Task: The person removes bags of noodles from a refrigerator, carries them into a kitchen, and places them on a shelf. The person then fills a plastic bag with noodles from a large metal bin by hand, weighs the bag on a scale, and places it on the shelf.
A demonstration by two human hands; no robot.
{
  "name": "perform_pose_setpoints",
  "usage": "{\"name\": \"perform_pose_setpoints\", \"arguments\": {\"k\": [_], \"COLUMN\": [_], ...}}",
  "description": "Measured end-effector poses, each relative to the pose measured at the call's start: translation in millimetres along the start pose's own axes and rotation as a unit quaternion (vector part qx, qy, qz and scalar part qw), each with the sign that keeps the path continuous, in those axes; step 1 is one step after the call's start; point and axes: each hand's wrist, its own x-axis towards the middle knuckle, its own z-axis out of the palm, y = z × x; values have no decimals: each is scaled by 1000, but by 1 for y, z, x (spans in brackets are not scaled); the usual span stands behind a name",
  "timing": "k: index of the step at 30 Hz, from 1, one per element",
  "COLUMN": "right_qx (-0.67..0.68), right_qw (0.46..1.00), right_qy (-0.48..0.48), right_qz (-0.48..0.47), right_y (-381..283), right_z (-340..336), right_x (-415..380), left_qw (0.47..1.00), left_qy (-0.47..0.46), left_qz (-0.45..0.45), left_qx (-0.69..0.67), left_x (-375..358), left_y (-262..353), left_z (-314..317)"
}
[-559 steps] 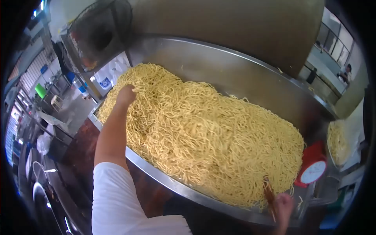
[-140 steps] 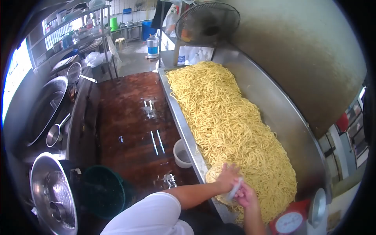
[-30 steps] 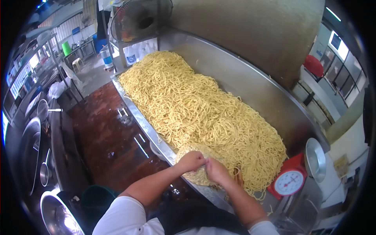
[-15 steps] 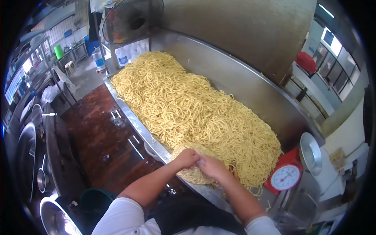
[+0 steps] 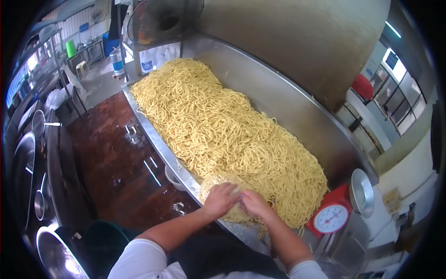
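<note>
Covering part of a rounded, clear plastic bag of pale-yellow noodles [image 5: 213, 180], the left hand [image 5: 220, 201] has its fingers loosely spread, while the right hand [image 5: 254, 203] appears to pinch the gathered film. The bag, apparently filled but with its closure obscured, lies at the near edge of a long stainless-steel tray [image 5: 290, 104], against a large heap of loose yellow noodles [image 5: 232, 123], evidently unbagged; farther right stands a red scale with a white dial [image 5: 331, 219].
</note>
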Motion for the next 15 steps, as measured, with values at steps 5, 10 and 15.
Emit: {"name": "perform_pose_setpoints", "arguments": {"k": [5,10,15], "right_qx": [-210,-177,103], "right_qw": [971,979,991], "right_qy": [86,54,64], "right_qz": [-80,-84,-53], "right_y": [-26,-29,-22], "right_z": [6,0,-6], "right_x": [-25,-32,-39], "left_qw": [997,990,993], "left_qy": [-55,-136,-90], "left_qz": [8,3,-61], "left_qx": [59,43,-37], "left_x": [2,21,17], "left_y": [-7,-14,-20], "left_z": [17,22,34]}}
